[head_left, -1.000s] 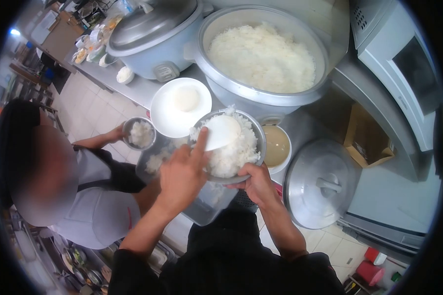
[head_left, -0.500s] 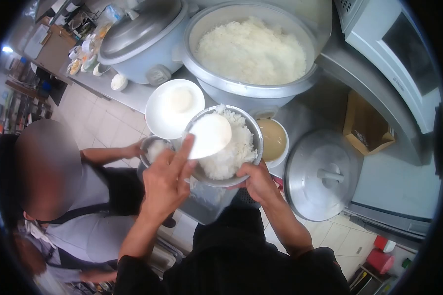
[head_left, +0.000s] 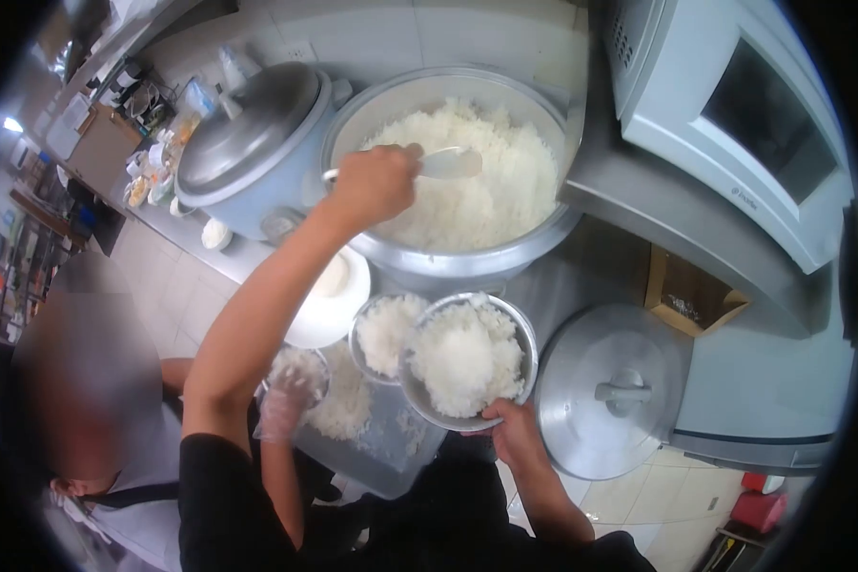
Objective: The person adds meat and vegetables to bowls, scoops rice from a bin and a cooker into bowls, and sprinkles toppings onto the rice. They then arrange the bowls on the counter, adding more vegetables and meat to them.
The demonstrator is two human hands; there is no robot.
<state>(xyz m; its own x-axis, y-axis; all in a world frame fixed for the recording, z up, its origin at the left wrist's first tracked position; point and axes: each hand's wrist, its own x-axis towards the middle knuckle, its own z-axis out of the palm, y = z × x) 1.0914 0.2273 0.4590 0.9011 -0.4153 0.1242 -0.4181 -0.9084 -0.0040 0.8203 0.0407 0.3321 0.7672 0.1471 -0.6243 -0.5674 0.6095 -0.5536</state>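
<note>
My left hand [head_left: 377, 186] is closed on the handle of a white rice paddle [head_left: 453, 164], whose blade is over the rice [head_left: 486, 153] in a large open cooker pot [head_left: 419, 259]. My right hand [head_left: 517, 431] grips the lower rim of a metal bowl [head_left: 530, 367], tilted and heaped with rice. Beside it is a second metal bowl of rice [head_left: 391, 334]; what supports that one is hard to see. Under them sits a grey tray [head_left: 396, 467] with loose rice. A white plate [head_left: 326, 319] lies partly behind my left forearm.
At left a co-worker's gloved hand [head_left: 284, 405] is at another bowl of rice [head_left: 300, 367]. A lidded cooker [head_left: 257, 162] stands at the back left. A large metal lid [head_left: 610, 400], a cardboard box [head_left: 691, 310] and a microwave [head_left: 734, 124] are on the right.
My left hand has moved with the paddle from the held bowl up to the cooker pot. The bowl in my right hand sits lower in view. A second rice bowl now shows beside it.
</note>
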